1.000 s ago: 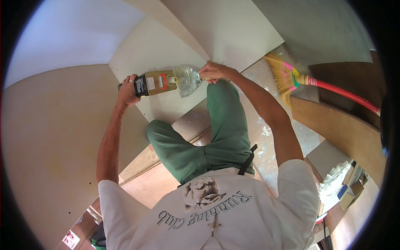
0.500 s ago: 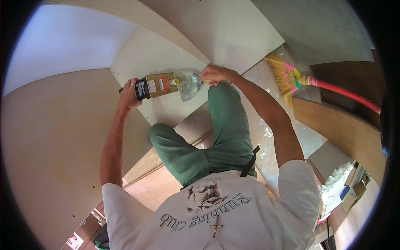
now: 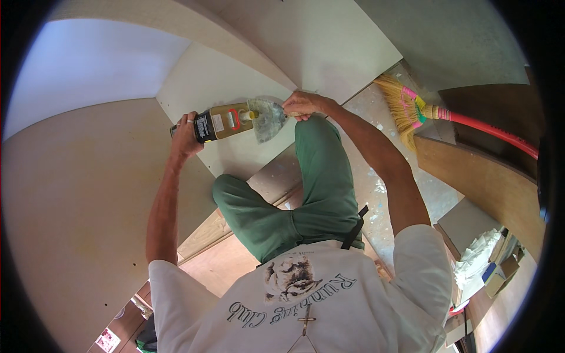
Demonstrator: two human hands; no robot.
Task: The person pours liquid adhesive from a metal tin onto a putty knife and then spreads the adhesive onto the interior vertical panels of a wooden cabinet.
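Note:
My left hand (image 3: 187,135) is closed around the base end of a flat-sided can (image 3: 226,122), gold and black with a red ring marking. The can is tipped sideways, its yellow spout (image 3: 252,115) pointing right. Just past the spout, and overlapping it in view, is a fan-shaped, mottled grey-white tool (image 3: 269,122), like a wide scraper. Its narrow end runs into my right hand (image 3: 301,105), whose fingers are pinched round it above my knee. Whether any liquid leaves the spout is too small to tell.
Pale boards (image 3: 235,76) form the surface and walls round my hands, with a curved panel edge above. To the right, a straw broom (image 3: 400,112) with a red handle leans over a paint-spotted floor (image 3: 376,188). A cardboard box (image 3: 503,273) and crumpled white material (image 3: 478,256) lie lower right.
My left hand and the can have shifted slightly right, bringing the spout a little further over the fan-shaped tool. My right hand has hardly moved.

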